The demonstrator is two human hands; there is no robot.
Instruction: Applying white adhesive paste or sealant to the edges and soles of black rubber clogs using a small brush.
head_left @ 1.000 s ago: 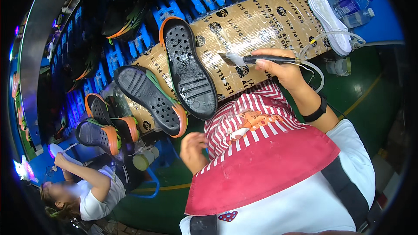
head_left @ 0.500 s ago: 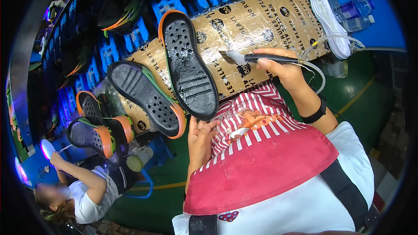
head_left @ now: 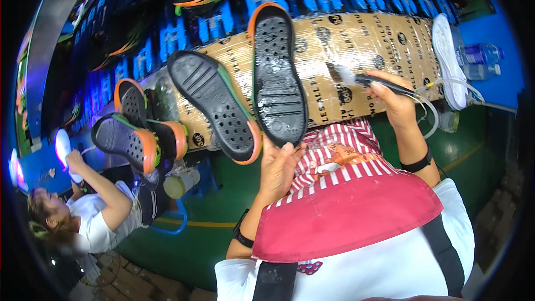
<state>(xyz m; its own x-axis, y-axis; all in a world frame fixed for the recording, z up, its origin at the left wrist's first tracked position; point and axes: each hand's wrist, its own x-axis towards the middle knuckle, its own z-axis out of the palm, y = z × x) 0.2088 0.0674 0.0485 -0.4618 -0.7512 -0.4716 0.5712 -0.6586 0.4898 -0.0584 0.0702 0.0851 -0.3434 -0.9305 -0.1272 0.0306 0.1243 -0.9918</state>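
Note:
A black shoe sole (head_left: 274, 72) with an orange and green rim lies bottom-in up on the cardboard, its perforated inner face wet and glossy. My left hand (head_left: 278, 167) pinches its near end, thumb at the edge and other fingers partly hidden beneath. My right hand (head_left: 394, 97) is closed around a black-handled brush (head_left: 362, 79) with a thin tube running from its back end. The bristles are off to the right of the sole, apart from it. Left of that sole lies a matching one (head_left: 214, 106), turned the opposite way and duller.
Printed cardboard (head_left: 379, 39) covers the bench. More soles (head_left: 125, 139) are stacked at left. A white sole (head_left: 449, 61) and plastic bottles (head_left: 479, 61) stand at right. Beyond runs a rack with blue holders (head_left: 267, 0). A co-worker (head_left: 103, 206) sits at lower left, holding a white sole.
The whole view has shifted, so things appear farther right. My left hand has come up against the sole's near end. The brush stays in my right hand, right of the sole.

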